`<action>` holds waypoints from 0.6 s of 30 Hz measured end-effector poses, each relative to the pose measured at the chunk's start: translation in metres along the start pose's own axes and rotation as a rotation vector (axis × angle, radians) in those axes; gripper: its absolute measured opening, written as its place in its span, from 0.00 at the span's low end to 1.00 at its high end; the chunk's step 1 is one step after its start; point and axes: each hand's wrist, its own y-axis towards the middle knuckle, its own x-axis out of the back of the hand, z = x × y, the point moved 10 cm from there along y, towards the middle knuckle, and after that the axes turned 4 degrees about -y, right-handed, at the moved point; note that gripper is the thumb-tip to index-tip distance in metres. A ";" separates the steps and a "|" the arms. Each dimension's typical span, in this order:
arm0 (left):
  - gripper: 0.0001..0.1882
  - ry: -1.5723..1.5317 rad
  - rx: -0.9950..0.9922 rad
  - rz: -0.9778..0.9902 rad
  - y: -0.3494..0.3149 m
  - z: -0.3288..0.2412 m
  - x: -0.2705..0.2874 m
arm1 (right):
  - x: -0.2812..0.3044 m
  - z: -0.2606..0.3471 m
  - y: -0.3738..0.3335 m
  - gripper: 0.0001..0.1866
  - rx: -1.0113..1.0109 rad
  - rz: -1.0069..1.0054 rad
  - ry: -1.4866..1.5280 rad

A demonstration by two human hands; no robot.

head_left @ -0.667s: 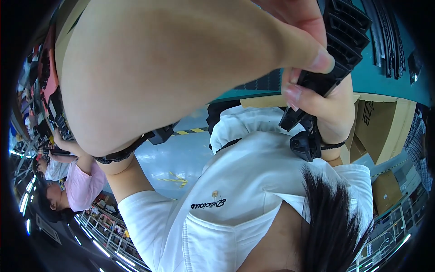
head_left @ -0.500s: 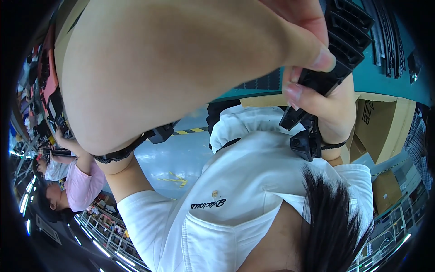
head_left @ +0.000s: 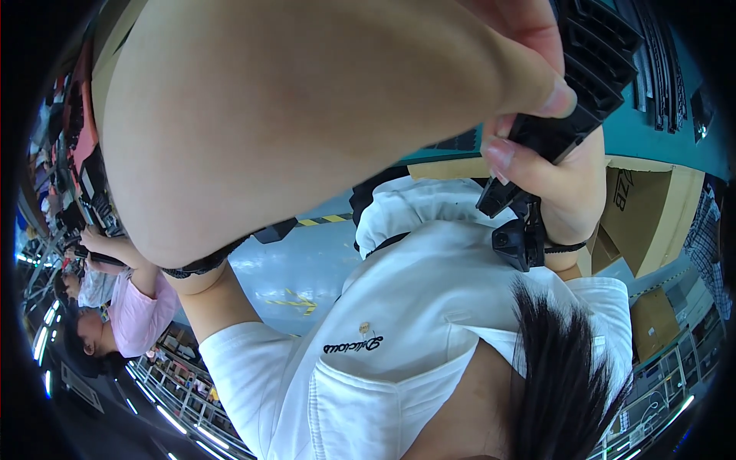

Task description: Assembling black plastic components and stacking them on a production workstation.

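A long black slatted plastic part (head_left: 586, 73), resembling an air vent, is held at a slant in the upper right. My left hand (head_left: 533, 57) reaches across from the left and pinches its side, thumb pressed on the slats. Lower down, my right hand (head_left: 548, 172) is closed round the part's narrower end, its thumb lying across the front. The top of the part is cut off by the picture's edge. Most of my left hand's fingers are hidden behind the part or out of the picture.
Several dark strips (head_left: 655, 69) lie on the green-topped table (head_left: 698, 153) at the upper right. Below the table edge stands an open cardboard box (head_left: 640, 215). A co-worker in a pink shirt (head_left: 142, 314) works at the far left. Yellow-black tape marks the floor (head_left: 268, 272).
Both hands and the black slatted part have shifted slightly to the right. The grip of each hand looks the same. At far left, the co-worker's arm has moved a little.
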 end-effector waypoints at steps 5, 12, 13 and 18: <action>0.11 -0.011 0.015 0.016 -0.078 -0.039 0.030 | 0.008 0.005 -0.001 0.09 0.004 -0.082 0.007; 0.12 -0.032 0.006 -0.004 0.030 -0.007 -0.001 | -0.005 -0.004 0.003 0.08 -0.025 0.057 0.163; 0.12 -0.032 0.005 0.003 0.035 -0.008 -0.005 | -0.002 -0.004 0.003 0.08 -0.020 0.048 0.162; 0.13 -0.039 0.000 -0.028 0.031 -0.009 -0.005 | -0.006 -0.010 0.004 0.08 -0.058 0.057 0.160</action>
